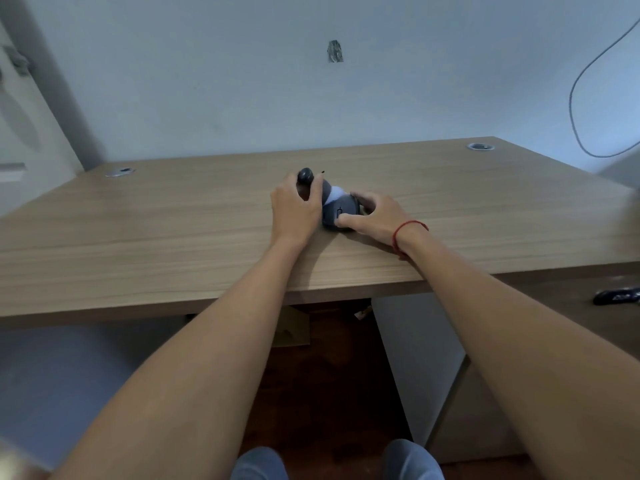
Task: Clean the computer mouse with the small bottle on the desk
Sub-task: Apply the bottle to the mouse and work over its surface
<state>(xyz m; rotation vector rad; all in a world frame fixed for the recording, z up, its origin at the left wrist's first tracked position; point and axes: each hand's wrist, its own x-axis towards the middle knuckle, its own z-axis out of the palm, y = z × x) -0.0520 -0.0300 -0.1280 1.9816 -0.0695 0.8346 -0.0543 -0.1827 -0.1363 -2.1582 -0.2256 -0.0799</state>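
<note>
On the wooden desk [173, 237], near its middle, lies a dark grey computer mouse [341, 213]. My right hand [377, 216] grips it from the right, thumb on its near side. My left hand [296, 206] is closed around a small dark bottle with a round black cap [305, 175], upright just left of the mouse. Something white [337, 194] shows between the bottle and the mouse; I cannot tell what it is. A red string circles my right wrist.
Two round cable grommets sit at the desk's back corners [119, 172] [480, 146]. A grey cable [581, 81] hangs on the wall at right. A lower surface at right holds a dark object [616, 296]. A cardboard box [291, 327] stands under the desk.
</note>
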